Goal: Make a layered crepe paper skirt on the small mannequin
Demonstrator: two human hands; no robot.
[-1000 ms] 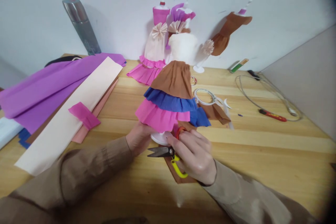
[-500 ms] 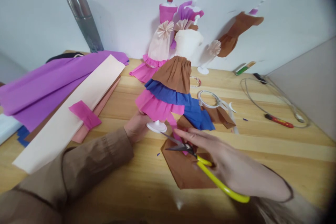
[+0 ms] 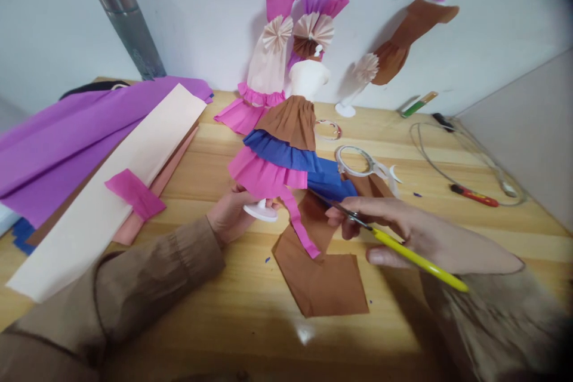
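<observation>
My left hand [image 3: 235, 212] holds a small dress-form mannequin [image 3: 308, 77] low down, near its round white base, fingers partly hidden under the skirt. The form wears a tiered paper skirt [image 3: 282, 152] in brown, blue and pink. A narrow pink paper strip [image 3: 301, 224] hangs from the bottom tier over a folded brown paper piece [image 3: 326, 283] on the table. In my right hand [image 3: 398, 227] are scissors [image 3: 403, 250] with yellow handles, their blades pointing left toward the skirt's right side. Blue folded paper [image 3: 331, 179] lies behind the blades.
Other dressed mannequins [image 3: 273, 54] stand at the wall, beside a leaning brown one [image 3: 414, 30]. Purple paper [image 3: 89, 137], a cream strip [image 3: 111, 191] and a flask [image 3: 129, 24] are at left. Tape [image 3: 356, 160], a cable [image 3: 414, 143] and a red-handled tool [image 3: 474, 196] lie right.
My right hand and the scissors have moved right and up, away from the hanging pink strip, and the scissors have turned. The left hand still holds the mannequin, now tilted slightly differently.
</observation>
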